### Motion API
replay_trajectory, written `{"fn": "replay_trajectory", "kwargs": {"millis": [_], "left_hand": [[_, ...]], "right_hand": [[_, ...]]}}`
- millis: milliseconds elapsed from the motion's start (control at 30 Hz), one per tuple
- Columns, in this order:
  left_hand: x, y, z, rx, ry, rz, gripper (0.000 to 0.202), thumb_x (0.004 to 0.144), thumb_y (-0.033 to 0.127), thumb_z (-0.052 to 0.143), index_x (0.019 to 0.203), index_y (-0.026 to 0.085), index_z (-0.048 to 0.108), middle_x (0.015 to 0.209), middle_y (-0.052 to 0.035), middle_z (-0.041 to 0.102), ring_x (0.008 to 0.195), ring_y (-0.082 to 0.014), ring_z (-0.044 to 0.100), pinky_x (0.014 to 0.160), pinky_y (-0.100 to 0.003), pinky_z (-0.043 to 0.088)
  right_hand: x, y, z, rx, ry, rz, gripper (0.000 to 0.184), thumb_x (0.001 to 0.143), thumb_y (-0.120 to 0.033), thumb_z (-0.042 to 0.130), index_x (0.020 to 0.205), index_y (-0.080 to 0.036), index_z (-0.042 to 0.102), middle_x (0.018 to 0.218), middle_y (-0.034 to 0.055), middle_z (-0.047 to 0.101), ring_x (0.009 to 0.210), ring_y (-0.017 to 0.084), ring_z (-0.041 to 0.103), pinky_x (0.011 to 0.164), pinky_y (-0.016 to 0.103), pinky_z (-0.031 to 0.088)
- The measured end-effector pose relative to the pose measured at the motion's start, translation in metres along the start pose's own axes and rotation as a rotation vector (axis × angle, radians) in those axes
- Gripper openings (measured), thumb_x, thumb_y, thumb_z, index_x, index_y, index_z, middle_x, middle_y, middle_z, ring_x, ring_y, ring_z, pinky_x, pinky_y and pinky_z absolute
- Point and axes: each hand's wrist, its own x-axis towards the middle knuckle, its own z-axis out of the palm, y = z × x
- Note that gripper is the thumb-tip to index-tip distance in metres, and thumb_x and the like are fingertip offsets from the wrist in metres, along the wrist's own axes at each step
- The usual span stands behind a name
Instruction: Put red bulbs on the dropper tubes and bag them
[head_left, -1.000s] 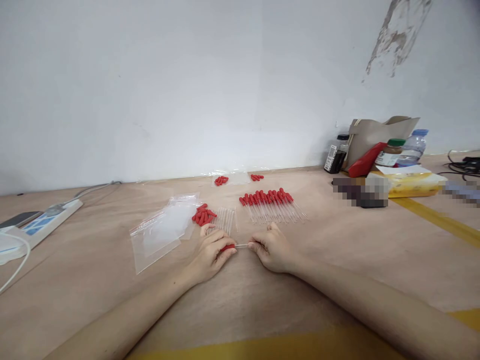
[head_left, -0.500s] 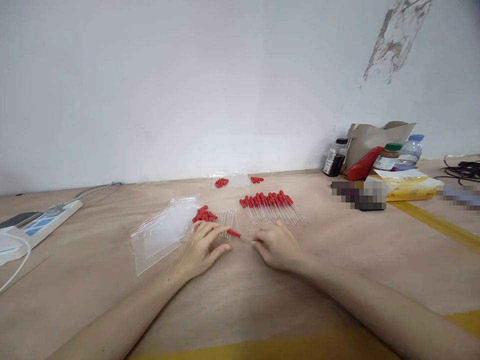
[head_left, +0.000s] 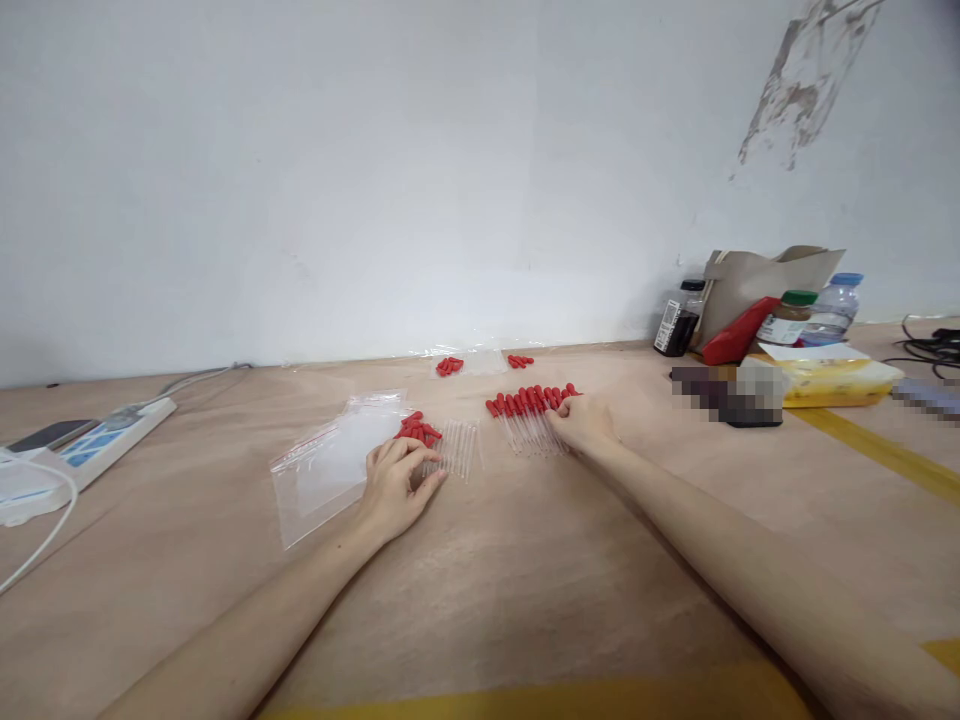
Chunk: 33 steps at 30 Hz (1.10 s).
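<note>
My left hand (head_left: 400,485) rests beside a small pile of red rubber bulbs (head_left: 420,428), fingers bent and thumb apart, with nothing visible in its grasp. Just right of it, bare clear glass tubes (head_left: 459,450) lie side by side. My right hand (head_left: 585,422) is at the right end of a row of glass droppers with red bulbs (head_left: 525,402). Its fingers are pinched together on a dropper, most of which the hand covers. Clear zip bags (head_left: 322,475) lie flat to the left of my left hand.
More red bulbs lie on clear plastic (head_left: 480,362) by the wall. A power strip (head_left: 112,445) with cables and a phone (head_left: 52,436) sit at left. Bottles (head_left: 679,320), a grey bag (head_left: 750,290) and a yellow tissue pack (head_left: 840,378) stand at back right.
My right hand has moved right and away from me to the dropper row, taking the dropper from between the hands. My left hand has drawn back slightly left toward the loose bulbs.
</note>
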Motion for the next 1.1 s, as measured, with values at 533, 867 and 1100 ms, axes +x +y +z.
{"fn": "replay_trajectory", "kwargs": {"millis": [533, 867, 1100], "left_hand": [[0.018, 0.021, 0.008, 0.164, -0.001, -0.014, 0.037, 0.067, 0.055, 0.06, 0.073, 0.02, 0.051, 0.083, -0.004, 0.055, 0.085, -0.0235, 0.048, 0.08, -0.04, 0.026], [0.029, 0.003, 0.0, 0.225, 0.084, -0.155, 0.017, 0.076, 0.038, 0.055, 0.084, 0.024, 0.06, 0.088, -0.0058, 0.057, 0.089, -0.0257, 0.047, 0.079, -0.043, 0.025], [0.036, -0.012, 0.001, 0.223, 0.007, -0.123, 0.017, 0.08, 0.036, 0.051, 0.088, 0.026, 0.062, 0.091, -0.0051, 0.058, 0.089, -0.0243, 0.048, 0.078, -0.043, 0.025]], "right_hand": [[-0.033, -0.097, 0.019, -0.05, -0.163, -0.239, 0.023, 0.075, -0.029, 0.045, 0.088, -0.016, 0.06, 0.086, 0.0105, 0.066, 0.086, 0.023, 0.059, 0.074, 0.035, 0.03], [-0.024, -0.113, 0.026, -0.043, -0.3, -0.109, 0.026, 0.072, -0.02, 0.052, 0.094, -0.012, 0.061, 0.099, 0.017, 0.063, 0.091, 0.025, 0.059, 0.077, 0.036, 0.035], [-0.033, -0.105, 0.005, -0.035, -0.303, -0.171, 0.023, 0.078, -0.02, 0.045, 0.094, -0.013, 0.06, 0.096, 0.0158, 0.063, 0.09, 0.025, 0.059, 0.073, 0.033, 0.037]]}}
